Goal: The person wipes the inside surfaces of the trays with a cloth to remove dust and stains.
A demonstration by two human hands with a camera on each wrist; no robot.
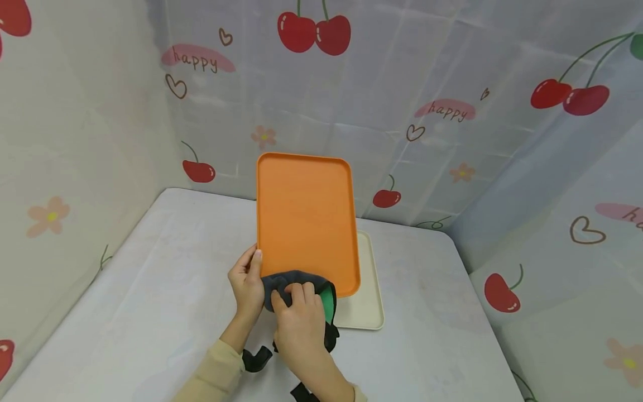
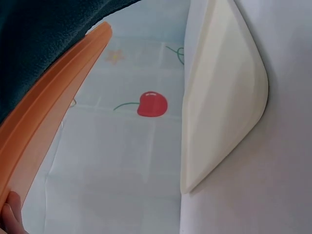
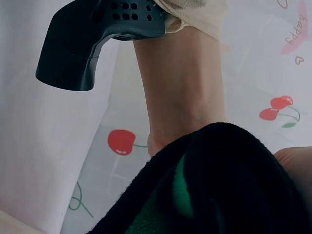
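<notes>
An orange tray (image 1: pixel 306 218) is raised and tilted toward the head camera, its flat inner face showing. My left hand (image 1: pixel 248 287) grips it by the left edge, thumb on the front. Against the tray's lower part, my right hand (image 1: pixel 303 326) holds a dark grey and green cloth (image 1: pixel 328 301) with bent fingers. The left wrist view shows the cloth (image 2: pixel 44 39) lying over the tray's rim (image 2: pixel 53 97). From the right wrist, the dark cloth (image 3: pixel 234 165) bunches up with green showing in its fold, and it hides the right fingers.
A cream tray (image 1: pixel 372 290) lies on the white table (image 1: pixel 427 335), partly behind the orange one. Black wrist mounts (image 1: pixel 257 359) sit at both wrists. Cherry-printed curtains (image 1: pixel 321 100) stand around the table's back and sides.
</notes>
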